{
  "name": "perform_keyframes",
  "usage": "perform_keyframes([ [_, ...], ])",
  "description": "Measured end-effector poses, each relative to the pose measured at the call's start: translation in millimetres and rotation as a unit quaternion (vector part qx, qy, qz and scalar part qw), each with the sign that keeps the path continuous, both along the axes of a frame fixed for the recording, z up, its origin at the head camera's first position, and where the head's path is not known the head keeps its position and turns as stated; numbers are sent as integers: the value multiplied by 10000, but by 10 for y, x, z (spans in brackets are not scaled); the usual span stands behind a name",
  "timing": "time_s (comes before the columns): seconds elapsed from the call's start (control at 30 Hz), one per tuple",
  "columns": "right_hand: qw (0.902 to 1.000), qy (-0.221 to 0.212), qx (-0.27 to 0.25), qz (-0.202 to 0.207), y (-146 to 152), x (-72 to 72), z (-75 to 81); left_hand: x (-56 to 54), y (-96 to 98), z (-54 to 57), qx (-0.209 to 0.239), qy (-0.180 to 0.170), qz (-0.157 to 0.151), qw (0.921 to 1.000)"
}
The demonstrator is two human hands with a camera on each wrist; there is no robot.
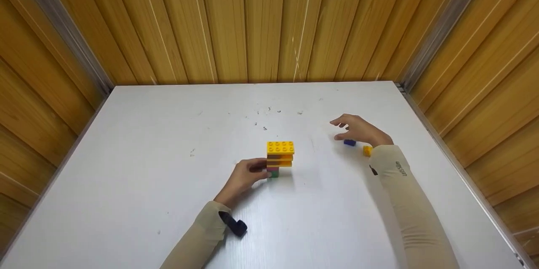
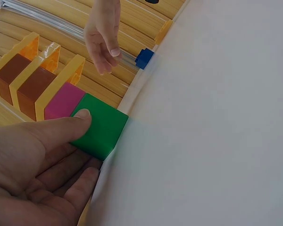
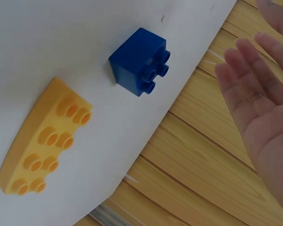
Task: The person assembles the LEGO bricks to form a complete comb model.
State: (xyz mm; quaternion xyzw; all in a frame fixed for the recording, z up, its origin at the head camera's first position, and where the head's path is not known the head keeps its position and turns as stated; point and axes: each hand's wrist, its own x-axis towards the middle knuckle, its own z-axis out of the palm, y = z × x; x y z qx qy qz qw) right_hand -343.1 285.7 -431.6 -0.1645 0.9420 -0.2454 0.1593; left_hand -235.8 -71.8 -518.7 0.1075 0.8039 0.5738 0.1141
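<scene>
A tower of toy building bricks (image 1: 280, 147) stands upright on the white table. From the bottom it has a green brick (image 2: 104, 125), a magenta brick (image 2: 65, 100), then wide yellow bricks alternating with brown bricks (image 2: 36, 90). My left hand (image 1: 246, 173) grips the green base from the left, thumb on its near face and other fingers partly hidden behind. Off to the right, my right hand (image 1: 358, 129) hovers with fingers spread and slightly bent, holding nothing. Below it sit a small blue brick (image 3: 137, 61) and, nearer the wrist, a wide yellow brick (image 3: 35, 146), both studs up.
The white table (image 1: 139, 142) has small dark marks scattered over it. Wood-patterned panels (image 1: 261, 25) rise at the back and on both sides. A black strap (image 1: 233, 223) is worn on the left sleeve.
</scene>
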Motion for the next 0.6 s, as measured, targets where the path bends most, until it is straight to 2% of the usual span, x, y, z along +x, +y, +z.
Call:
perform_keyframes([
  [0.6, 9984, -302, 296, -364, 323, 58, -179, -12, 4, -24, -61, -62, 56, 9999],
])
